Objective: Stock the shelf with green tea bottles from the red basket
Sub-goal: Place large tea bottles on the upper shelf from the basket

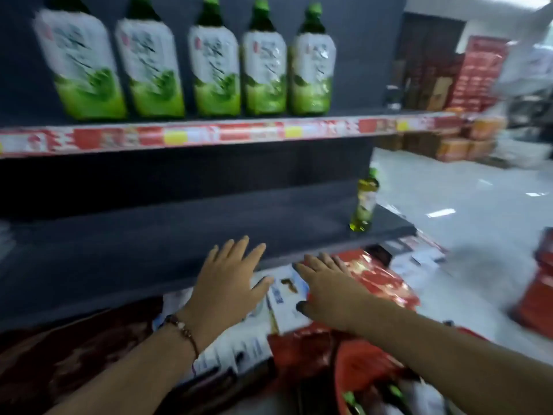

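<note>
Head view looks down at a dark grey shelf in a shop aisle, and the whole picture is blurred. Both hands are empty, fingers spread flat and released. Left hand hovers at the front edge of that shelf, palm down, with a beaded bracelet on its wrist. Right hand is just beside it, to the right along the same edge, also palm down, over white and blue cartons and red packaging stacked below the shelf.

One small green tea bottle stands upright alone near the right end of the shelf, well apart from both hands. Above the shelf, on the upper shelf with its red and yellow price strip, five large green tea bottles stand upright in a row, touching or nearly touching one another, labels facing out.

Below the shelf, at the lower right edge of the frame under the right forearm, the rim of the red basket shows, with green-capped bottles inside; how many cannot be told. Beyond the right end of the shelf lies a pale glossy floor with stacked red and orange boxes at its far side.
</note>
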